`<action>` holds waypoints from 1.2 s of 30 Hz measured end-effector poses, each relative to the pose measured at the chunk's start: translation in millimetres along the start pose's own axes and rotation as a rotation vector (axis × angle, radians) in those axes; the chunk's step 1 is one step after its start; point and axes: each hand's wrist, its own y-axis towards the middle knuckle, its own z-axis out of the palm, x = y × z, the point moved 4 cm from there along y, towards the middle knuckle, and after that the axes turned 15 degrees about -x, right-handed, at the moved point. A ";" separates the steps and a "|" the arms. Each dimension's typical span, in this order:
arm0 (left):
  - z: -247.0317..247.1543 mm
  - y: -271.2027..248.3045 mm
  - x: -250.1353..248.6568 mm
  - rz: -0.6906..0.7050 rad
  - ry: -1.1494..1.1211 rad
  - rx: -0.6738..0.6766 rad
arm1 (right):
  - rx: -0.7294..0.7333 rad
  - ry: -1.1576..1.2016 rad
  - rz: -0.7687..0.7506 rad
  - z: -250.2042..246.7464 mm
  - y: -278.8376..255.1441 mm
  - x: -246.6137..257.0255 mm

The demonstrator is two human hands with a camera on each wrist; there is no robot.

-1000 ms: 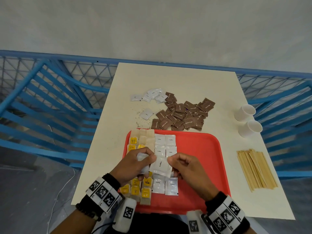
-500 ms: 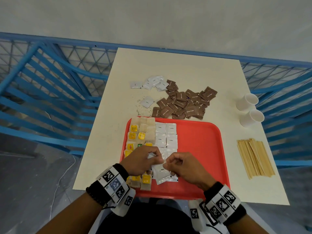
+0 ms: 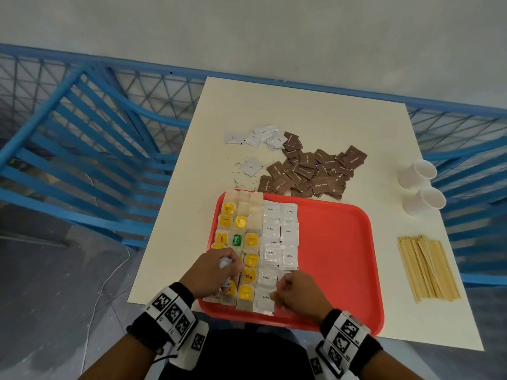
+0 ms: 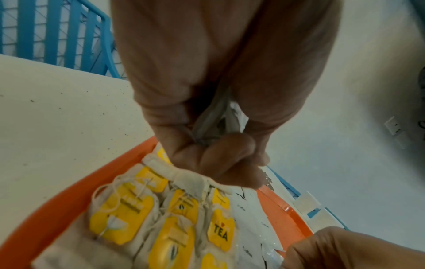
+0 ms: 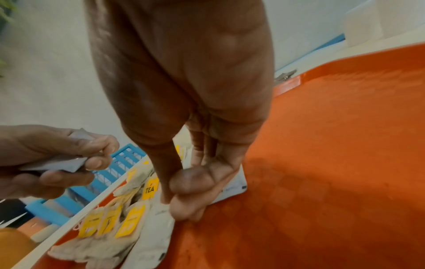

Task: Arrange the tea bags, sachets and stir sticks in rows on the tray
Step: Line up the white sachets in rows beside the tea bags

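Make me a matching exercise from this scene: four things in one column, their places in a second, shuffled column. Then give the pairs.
Things
1. tea bags
2. brown sugar sachets
3. stir sticks
4. paper cups

Places
A. loose bundle on the table, right of the red tray
B. scattered heap on the table beyond the tray
C. lying on their sides at the table's right edge
D. in rows on the tray's left part

Pairs: 1-D, 2-B, 3-A, 4-C
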 end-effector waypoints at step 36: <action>34.4 -8.0 -58.6 -0.085 -0.211 0.102 | -0.263 0.587 -0.067 -87.9 -23.1 40.3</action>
